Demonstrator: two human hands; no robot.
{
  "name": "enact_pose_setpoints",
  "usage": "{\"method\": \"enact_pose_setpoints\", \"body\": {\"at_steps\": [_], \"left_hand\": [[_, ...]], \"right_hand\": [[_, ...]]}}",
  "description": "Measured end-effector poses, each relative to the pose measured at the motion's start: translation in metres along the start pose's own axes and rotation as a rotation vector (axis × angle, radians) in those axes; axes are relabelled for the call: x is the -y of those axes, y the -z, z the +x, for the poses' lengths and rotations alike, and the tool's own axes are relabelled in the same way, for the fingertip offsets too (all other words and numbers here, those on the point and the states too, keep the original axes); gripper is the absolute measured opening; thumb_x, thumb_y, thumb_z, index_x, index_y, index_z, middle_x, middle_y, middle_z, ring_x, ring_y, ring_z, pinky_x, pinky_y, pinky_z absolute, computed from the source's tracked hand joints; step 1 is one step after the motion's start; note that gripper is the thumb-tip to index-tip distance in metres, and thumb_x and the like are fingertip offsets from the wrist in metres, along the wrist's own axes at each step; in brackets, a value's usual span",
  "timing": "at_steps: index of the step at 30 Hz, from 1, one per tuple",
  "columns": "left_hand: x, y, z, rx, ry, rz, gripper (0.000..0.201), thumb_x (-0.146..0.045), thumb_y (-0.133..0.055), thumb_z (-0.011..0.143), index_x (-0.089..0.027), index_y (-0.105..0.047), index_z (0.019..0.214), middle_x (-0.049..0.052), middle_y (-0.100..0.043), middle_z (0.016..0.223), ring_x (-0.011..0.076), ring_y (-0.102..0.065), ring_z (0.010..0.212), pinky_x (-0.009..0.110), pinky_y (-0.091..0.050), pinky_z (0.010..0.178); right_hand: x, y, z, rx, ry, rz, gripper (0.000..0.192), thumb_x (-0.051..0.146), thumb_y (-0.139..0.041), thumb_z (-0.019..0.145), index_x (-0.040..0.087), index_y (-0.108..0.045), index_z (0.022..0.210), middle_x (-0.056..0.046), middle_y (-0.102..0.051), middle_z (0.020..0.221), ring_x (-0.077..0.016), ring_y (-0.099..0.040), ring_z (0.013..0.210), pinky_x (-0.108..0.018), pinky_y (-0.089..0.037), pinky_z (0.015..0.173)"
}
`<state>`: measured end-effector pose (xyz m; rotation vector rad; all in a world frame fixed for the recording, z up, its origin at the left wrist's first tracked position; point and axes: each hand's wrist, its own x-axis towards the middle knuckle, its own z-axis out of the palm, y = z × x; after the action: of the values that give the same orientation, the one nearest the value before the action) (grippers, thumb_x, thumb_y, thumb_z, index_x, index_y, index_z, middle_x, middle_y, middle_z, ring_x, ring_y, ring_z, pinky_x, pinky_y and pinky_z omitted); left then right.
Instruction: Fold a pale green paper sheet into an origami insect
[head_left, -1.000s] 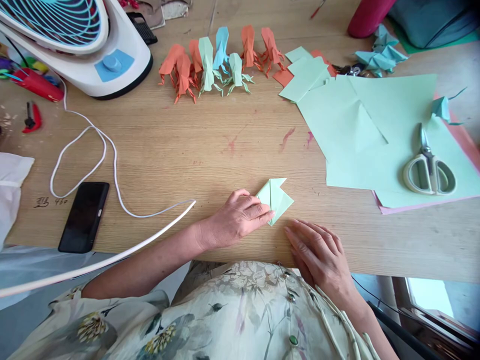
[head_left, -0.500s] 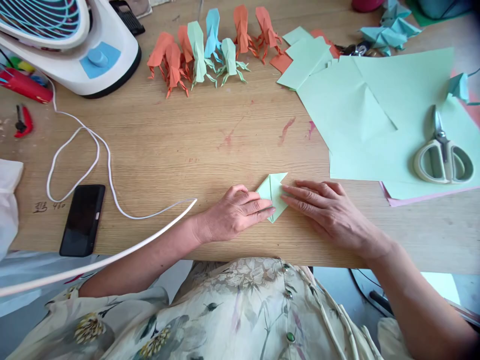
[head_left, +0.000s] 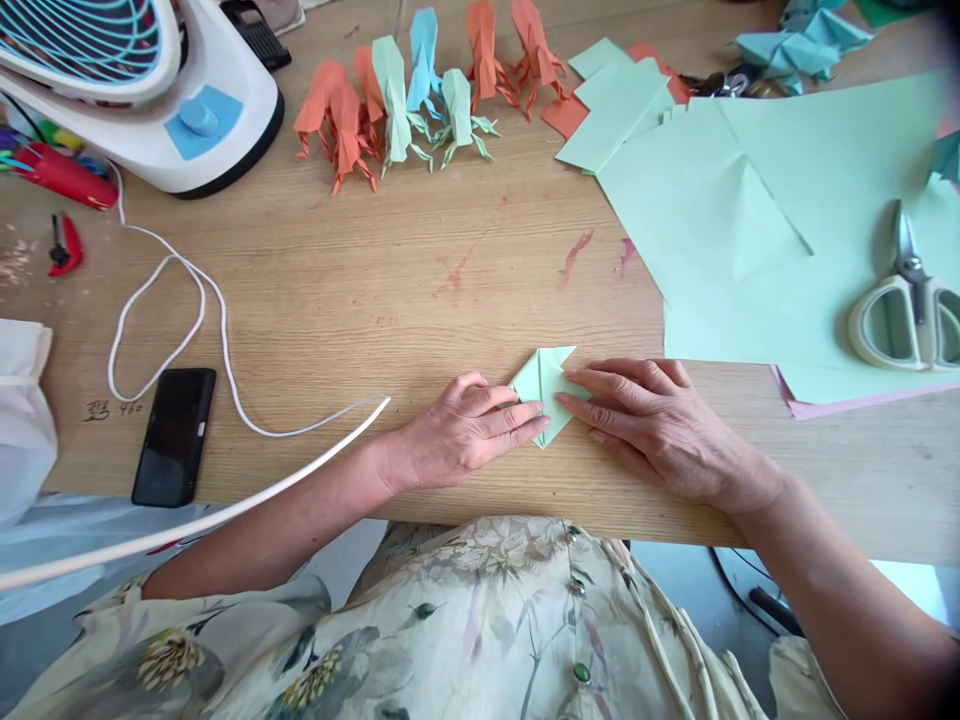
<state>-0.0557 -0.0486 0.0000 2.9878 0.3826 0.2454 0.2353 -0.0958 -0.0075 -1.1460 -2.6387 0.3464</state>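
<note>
A small piece of folded light-green paper (head_left: 556, 391) lies on the wooden table in front of me, with a vertical crease line and a pointed corner at its top right. My left hand (head_left: 474, 428) holds it from the left, the fingertips pressed over its lower left part and some fingers curled. From the right, my right hand (head_left: 655, 425) rests with its fingers stretched out and slightly apart, index and middle fingertips on the paper's right edge. Both thumbs are mostly hidden.
Folded paper figures (head_left: 390, 105) stand at the back. Green sheets (head_left: 712, 230) with scissors (head_left: 907, 300) on them lie to the right. A fan (head_left: 217, 130), a phone (head_left: 174, 437) and a white cable (head_left: 221, 320) are on the left.
The fingers of my right hand have shifted slightly and spread a little more at the paper's edge. The folded paper stays nearly in place; the view has shifted slightly.
</note>
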Motion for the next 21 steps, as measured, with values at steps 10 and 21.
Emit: {"method": "enact_pose_setpoints", "body": {"at_steps": [10, 21], "left_hand": [[-0.0020, 0.0020, -0.0003, -0.012, 0.002, 0.078, 0.043, -0.009, -0.046, 0.098, -0.027, -0.057, 0.136, 0.000, -0.060, 0.140, 0.0195, -0.047, 0.123, 0.039, -0.030, 0.100], [-0.0019, 0.0002, -0.0016, -0.047, 0.010, 0.054, 0.041, -0.011, -0.045, 0.099, -0.022, -0.055, 0.137, 0.003, -0.060, 0.138, 0.0207, -0.046, 0.127, 0.040, -0.033, 0.104]], "right_hand": [[-0.0007, -0.0008, -0.0013, -0.007, 0.013, 0.005, 0.048, 0.021, -0.048, 0.099, 0.027, -0.045, 0.147, -0.005, -0.049, 0.150, -0.0312, -0.045, 0.131, -0.046, -0.035, 0.092], [0.0011, 0.0002, -0.0019, 0.013, 0.001, -0.008, 0.045, 0.025, -0.045, 0.102, 0.027, -0.045, 0.147, -0.005, -0.049, 0.150, -0.0311, -0.045, 0.132, -0.045, -0.035, 0.093]]}}
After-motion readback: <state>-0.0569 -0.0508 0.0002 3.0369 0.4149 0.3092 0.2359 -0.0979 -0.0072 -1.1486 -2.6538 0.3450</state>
